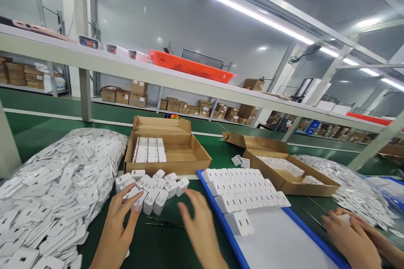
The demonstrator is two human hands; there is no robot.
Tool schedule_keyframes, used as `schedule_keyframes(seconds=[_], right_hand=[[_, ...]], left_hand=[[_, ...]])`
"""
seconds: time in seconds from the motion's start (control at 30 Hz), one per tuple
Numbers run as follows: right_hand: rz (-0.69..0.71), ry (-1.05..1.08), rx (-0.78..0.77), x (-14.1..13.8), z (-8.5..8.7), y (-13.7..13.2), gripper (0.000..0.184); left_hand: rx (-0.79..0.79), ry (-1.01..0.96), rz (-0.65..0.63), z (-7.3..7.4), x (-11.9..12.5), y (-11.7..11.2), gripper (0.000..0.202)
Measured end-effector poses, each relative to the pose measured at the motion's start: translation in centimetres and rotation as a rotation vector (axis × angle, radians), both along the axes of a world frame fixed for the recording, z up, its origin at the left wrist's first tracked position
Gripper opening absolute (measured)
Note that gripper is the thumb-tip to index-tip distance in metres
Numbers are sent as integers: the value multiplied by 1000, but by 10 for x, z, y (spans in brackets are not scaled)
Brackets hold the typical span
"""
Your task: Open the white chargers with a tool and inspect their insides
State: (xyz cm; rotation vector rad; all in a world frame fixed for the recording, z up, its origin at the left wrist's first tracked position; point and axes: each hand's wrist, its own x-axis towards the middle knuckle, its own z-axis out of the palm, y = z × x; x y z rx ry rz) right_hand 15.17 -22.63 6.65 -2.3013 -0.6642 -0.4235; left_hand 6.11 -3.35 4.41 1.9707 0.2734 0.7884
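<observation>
A loose cluster of small white charger housings [152,199] stands on the green work surface, several with two slots in the upper face. My left hand [116,225] reaches over the cluster's near left side, fingers spread and fingertips at the housings; whether it grips one I cannot make out, but none is lifted. On the other side, my right hand [200,225] is open, its fingertips close to the rightmost housing [182,186]. Thin dark tweezers [164,223] lie between my hands. Right of them, a blue-rimmed tray [274,239] bears rows of similar housings [243,189].
A bag of flat white covers [59,193] bulges at left. Behind the cluster stands an open cardboard box [170,168] with housings; a second box [284,185] stands right. A co-worker's hands [353,231] hold a small white piece. An orange tray [192,67] sits on the overhead shelf.
</observation>
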Motion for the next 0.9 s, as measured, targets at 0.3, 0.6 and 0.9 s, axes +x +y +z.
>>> schedule_keyframes(seconds=[0.3,0.6,0.9], right_hand=[[211,108,77,17,-30,50,18],[361,416,359,17,7,50,10],[534,797,324,-26,-7,90,42]], left_hand=[[78,35,-60,8,8,20,31],[511,69,-254,3,7,7,73],[-28,-154,-150,16,5,7,29]])
